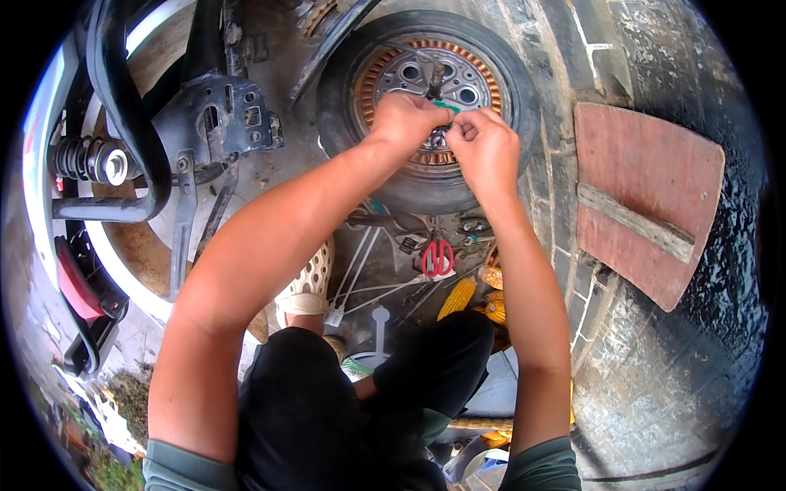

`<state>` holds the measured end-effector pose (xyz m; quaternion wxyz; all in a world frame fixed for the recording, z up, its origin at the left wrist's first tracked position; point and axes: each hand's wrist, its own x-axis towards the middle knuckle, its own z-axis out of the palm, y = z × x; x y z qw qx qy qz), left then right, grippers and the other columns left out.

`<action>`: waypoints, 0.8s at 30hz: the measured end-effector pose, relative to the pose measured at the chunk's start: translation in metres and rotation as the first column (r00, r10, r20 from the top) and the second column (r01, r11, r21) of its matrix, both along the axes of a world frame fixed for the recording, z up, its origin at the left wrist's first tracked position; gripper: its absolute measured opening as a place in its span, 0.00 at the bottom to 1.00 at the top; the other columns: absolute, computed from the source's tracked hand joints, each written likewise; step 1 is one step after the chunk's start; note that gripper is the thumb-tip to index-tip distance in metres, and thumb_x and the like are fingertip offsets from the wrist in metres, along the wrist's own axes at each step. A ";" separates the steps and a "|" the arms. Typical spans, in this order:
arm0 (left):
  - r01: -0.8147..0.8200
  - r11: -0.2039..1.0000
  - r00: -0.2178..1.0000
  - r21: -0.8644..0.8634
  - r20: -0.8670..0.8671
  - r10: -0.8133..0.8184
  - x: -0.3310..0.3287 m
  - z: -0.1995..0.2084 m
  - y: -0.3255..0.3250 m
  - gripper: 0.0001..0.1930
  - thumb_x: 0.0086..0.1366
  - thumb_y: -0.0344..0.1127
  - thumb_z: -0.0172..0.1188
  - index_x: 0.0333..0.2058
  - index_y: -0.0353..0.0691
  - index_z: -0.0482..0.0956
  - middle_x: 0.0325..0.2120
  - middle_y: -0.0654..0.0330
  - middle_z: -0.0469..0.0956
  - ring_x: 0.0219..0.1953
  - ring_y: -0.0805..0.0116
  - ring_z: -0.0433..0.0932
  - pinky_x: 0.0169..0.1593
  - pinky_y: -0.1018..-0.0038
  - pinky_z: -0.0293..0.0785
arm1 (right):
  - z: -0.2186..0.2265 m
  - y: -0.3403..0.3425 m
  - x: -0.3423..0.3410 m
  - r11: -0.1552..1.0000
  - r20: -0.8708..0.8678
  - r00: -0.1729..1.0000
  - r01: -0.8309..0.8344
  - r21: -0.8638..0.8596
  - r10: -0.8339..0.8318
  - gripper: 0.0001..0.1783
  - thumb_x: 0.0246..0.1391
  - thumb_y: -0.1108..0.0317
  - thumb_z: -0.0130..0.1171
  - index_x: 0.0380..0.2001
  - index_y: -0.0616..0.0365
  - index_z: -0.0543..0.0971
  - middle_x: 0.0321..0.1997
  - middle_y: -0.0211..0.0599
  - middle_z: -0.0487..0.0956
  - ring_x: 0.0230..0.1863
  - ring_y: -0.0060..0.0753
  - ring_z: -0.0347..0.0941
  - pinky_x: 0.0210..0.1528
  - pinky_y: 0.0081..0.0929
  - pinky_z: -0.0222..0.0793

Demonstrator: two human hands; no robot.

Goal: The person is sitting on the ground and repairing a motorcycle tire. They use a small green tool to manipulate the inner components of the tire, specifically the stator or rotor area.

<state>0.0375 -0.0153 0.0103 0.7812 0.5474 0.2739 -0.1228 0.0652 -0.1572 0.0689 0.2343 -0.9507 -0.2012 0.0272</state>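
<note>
Nearest the lens: black trousers [327,409] over bent knees, grey-green sleeve cuffs at the lower edge, two bare forearms reaching up toward the middle of the view.

Left hand [405,121]: fingers curled, tips pinched on a thin green wire [446,106] above the wheel hub. Right hand [485,147]: likewise curled, thumb and forefinger closed on the same wire, knuckles just beside the left hand's. Both hands touching or nearly so; exact grip on the wire partly hidden by the fingers.

Wheel [426,98]: lying flat on the paving, black tyre around a silver hub with round holes and a ring of copper-coloured windings; short axle stub upright at the centre, just above the hands. Green wire near that axle, over the hub.

Below the wheel, between the forearms: red-handled scissors [437,258], white cable ties [368,270], small dark metal parts, yellow corn cobs [471,299] to the right of the scissors. Cream perforated shoe [309,282] at the left forearm.

Left of view: scooter frame [164,123], black tubing, bracket with bolt holes, coiled shock absorber [90,159], white bodywork, red lamp lower down.

Right of view: reddish wooden board [647,196] with a batten across it, lying on grey stone paving, well apart from the hands.
</note>
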 end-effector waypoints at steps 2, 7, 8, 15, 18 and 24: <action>-0.005 0.998 0.997 -0.064 0.072 0.010 -0.002 -0.006 0.001 0.12 0.62 0.35 0.73 0.34 0.29 0.87 0.29 0.58 0.85 0.28 0.76 0.79 0.31 0.76 0.75 | 0.002 0.001 0.003 1.000 -0.043 0.999 0.018 0.024 -0.017 0.05 0.47 0.72 0.68 0.29 0.61 0.85 0.32 0.40 0.83 0.31 0.42 0.83 0.37 0.36 0.79; 0.032 0.996 0.994 -0.081 0.109 -0.023 -0.001 -0.020 0.001 0.11 0.62 0.35 0.71 0.35 0.32 0.88 0.24 0.61 0.83 0.20 0.78 0.74 0.22 0.76 0.68 | 0.006 -0.001 0.006 0.998 -0.102 0.994 0.036 0.044 -0.032 0.05 0.48 0.72 0.67 0.30 0.61 0.86 0.31 0.39 0.84 0.31 0.37 0.83 0.37 0.34 0.79; 0.027 0.996 0.991 -0.085 0.134 -0.016 -0.002 -0.025 0.001 0.11 0.61 0.36 0.72 0.34 0.33 0.88 0.21 0.63 0.81 0.15 0.78 0.71 0.16 0.75 0.63 | 0.006 0.000 0.006 0.999 -0.096 0.995 0.031 0.033 -0.028 0.05 0.49 0.72 0.67 0.30 0.61 0.85 0.31 0.39 0.83 0.30 0.38 0.83 0.37 0.34 0.79; 0.054 0.995 0.981 -0.088 0.191 -0.036 -0.002 -0.025 0.004 0.11 0.63 0.36 0.70 0.35 0.33 0.88 0.23 0.62 0.82 0.18 0.79 0.73 0.20 0.76 0.67 | -0.008 -0.006 -0.003 0.994 0.199 0.975 -0.091 -0.067 0.102 0.04 0.49 0.72 0.67 0.30 0.56 0.85 0.33 0.34 0.82 0.32 0.43 0.82 0.35 0.38 0.78; 0.025 0.998 0.974 -0.050 0.227 -0.013 -0.003 -0.025 0.002 0.11 0.63 0.36 0.69 0.35 0.32 0.88 0.24 0.61 0.83 0.22 0.79 0.75 0.25 0.75 0.71 | -0.008 -0.003 -0.006 0.986 0.303 0.942 -0.114 -0.118 0.145 0.05 0.48 0.71 0.68 0.31 0.54 0.85 0.34 0.32 0.81 0.34 0.42 0.81 0.35 0.39 0.78; 0.006 0.989 0.968 0.147 0.246 -0.042 -0.005 -0.010 0.002 0.13 0.63 0.37 0.69 0.35 0.30 0.88 0.25 0.59 0.85 0.27 0.77 0.79 0.33 0.74 0.77 | -0.015 -0.007 -0.009 0.993 0.309 0.949 -0.038 -0.108 0.069 0.05 0.51 0.68 0.68 0.34 0.53 0.85 0.35 0.31 0.81 0.32 0.40 0.81 0.34 0.38 0.78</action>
